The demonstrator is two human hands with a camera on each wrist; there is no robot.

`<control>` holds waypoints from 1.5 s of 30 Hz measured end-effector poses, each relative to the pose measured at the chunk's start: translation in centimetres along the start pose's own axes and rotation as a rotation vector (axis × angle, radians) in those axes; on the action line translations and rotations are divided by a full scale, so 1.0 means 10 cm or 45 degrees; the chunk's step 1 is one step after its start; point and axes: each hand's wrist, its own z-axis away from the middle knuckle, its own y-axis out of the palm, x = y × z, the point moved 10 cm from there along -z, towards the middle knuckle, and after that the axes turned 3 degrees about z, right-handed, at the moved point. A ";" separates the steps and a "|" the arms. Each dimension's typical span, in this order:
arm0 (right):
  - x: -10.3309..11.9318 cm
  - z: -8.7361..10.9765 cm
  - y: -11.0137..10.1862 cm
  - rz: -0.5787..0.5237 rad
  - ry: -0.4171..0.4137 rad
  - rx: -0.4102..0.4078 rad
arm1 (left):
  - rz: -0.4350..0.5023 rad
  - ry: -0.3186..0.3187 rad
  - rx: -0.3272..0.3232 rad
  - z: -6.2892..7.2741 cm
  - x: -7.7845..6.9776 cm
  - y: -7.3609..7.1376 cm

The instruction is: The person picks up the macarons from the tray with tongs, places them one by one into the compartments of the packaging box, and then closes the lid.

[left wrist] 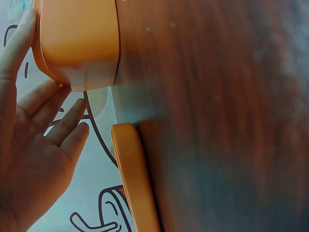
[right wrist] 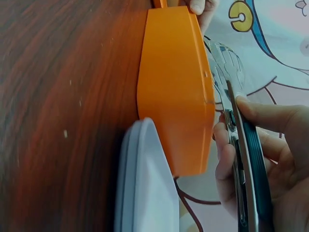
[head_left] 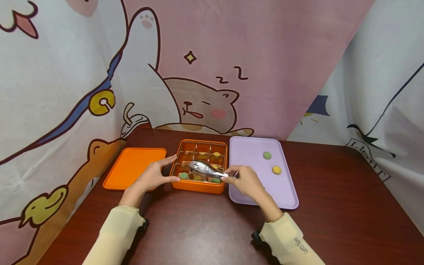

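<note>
While left hand [head_left: 152,177] touches box [head_left: 198,186]: fingers extended, released, at its left side.
Right hand [head_left: 246,179]: grasps tongs [head_left: 206,169], their tips above box.
Box: on desk [head_left: 185,224]; green pieces [head_left: 183,176] and yellow pieces [head_left: 216,154] in some cells [head_left: 203,146].
Tray [head_left: 246,154]: just right of box; carries one green piece [head_left: 267,155], one yellow piece [head_left: 276,170].
Lid [head_left: 135,165]: left of box, flat on desk.
</note>
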 end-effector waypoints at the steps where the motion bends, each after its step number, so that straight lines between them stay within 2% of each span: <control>1: -0.01 0.01 -0.03 -0.009 -0.007 -0.005 | 0.001 -0.001 0.000 0.00 0.00 0.00; 5: -0.12 0.06 -0.17 -0.024 -0.013 -0.040 | 0.007 -0.003 0.001 0.01 0.01 -0.01; 11: -0.43 0.19 -0.47 0.004 0.057 -0.099 | 0.011 -0.005 -0.002 0.01 0.04 -0.01; 20: -1.05 0.56 -1.03 0.119 0.204 -0.227 | 0.005 -0.001 -0.001 0.00 0.04 0.01; 25: -1.43 0.77 -1.26 0.166 0.309 -0.282 | 0.006 -0.005 -0.005 -0.01 0.03 0.01; 31: -1.88 0.99 -1.35 0.188 0.531 -0.250 | -0.016 -0.010 -0.003 0.01 0.03 0.02; 33: -1.98 1.04 -1.35 0.203 0.571 -0.239 | -0.022 -0.005 -0.002 0.02 0.03 0.02; 37: -2.06 1.09 -1.34 0.244 0.576 -0.207 | -0.015 0.006 -0.005 0.01 0.03 0.02; 45: -2.04 1.01 -1.26 0.226 0.532 -0.169 | -0.022 -0.001 -0.001 0.00 0.03 0.02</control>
